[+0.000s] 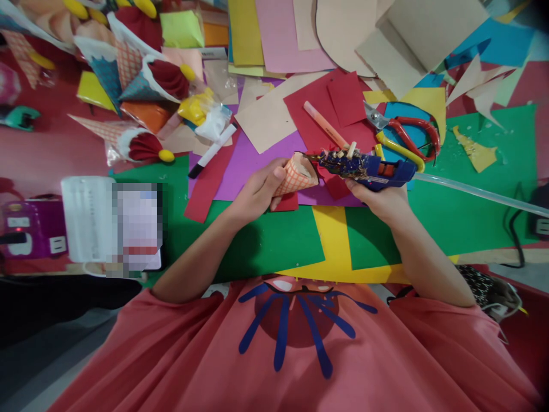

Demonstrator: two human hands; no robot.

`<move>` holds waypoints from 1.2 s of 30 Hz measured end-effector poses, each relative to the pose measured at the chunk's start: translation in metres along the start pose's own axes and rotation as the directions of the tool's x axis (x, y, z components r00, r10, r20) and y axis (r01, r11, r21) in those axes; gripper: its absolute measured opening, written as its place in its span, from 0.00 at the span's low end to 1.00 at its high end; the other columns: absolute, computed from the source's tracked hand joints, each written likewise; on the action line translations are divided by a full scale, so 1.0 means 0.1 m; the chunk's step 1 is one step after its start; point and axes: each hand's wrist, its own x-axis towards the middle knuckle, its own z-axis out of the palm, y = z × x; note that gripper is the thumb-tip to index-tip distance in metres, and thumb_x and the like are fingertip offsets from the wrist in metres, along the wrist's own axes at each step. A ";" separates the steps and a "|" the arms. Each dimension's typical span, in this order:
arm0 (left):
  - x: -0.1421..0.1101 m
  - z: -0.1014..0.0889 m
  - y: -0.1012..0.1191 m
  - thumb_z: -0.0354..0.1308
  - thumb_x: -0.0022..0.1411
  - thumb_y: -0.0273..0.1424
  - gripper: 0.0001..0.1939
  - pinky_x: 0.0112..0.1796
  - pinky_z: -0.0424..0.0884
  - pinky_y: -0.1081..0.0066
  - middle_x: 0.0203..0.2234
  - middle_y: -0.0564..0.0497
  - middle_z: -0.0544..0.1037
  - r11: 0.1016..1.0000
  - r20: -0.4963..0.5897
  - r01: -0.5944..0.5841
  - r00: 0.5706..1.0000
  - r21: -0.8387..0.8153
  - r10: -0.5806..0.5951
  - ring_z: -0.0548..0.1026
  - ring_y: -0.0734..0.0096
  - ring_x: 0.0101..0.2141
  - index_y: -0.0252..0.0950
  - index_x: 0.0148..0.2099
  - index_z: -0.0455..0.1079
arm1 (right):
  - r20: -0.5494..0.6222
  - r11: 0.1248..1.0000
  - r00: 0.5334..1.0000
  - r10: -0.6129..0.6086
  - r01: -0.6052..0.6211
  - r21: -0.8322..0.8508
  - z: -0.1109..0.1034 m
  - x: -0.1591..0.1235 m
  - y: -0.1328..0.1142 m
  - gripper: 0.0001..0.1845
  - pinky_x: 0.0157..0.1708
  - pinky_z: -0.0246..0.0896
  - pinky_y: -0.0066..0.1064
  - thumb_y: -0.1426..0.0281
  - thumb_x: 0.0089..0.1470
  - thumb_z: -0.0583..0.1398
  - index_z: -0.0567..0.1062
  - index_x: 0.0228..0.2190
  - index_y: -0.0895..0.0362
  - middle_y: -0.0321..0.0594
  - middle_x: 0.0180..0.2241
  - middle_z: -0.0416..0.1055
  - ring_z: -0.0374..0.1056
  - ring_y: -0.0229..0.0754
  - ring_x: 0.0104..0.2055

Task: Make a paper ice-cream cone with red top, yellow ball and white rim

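Green and purple sheets frame a cone held mouth-first to a glue gun

Green paper (266, 246) and a purple sheet (242, 166) lie across the worktop, with scissors (414, 134) beyond the right hand (380, 200) and a capped marker (212, 151) beyond the left hand (257, 191). Between the two hands, just above the near edge of the purple sheet, is a checked paper cone (292, 178). The left hand is the nearer one, its fingers closed around the narrow end, thumb on top. The right hand is wrapped around the grip of a blue glue gun (364, 170).

The cone's long axis slants from the left fingers up and to the right, so its open mouth faces the gun. The nozzle points left and lies at the upper rim; whether it touches the paper cannot be told.

Orange lines cross on a whitish ground outside the cone, while its inside looks plain and pale tan. Dark, stringy residue and pale bits crust the front of the gun, and a long clear glue stick (480, 192) trails from its back.
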 end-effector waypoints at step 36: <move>0.04 -0.06 -0.07 0.63 0.56 0.51 0.27 0.40 0.75 0.70 0.40 0.46 0.78 0.993 -0.093 -0.105 0.991 -0.056 0.100 0.78 0.68 0.39 0.37 0.50 0.67 | 0.006 1.000 1.000 -0.010 0.010 0.005 0.00 0.01 0.00 0.16 0.43 0.76 0.46 0.56 0.44 0.68 0.73 0.29 0.51 0.38 0.29 0.77 0.76 0.53 0.40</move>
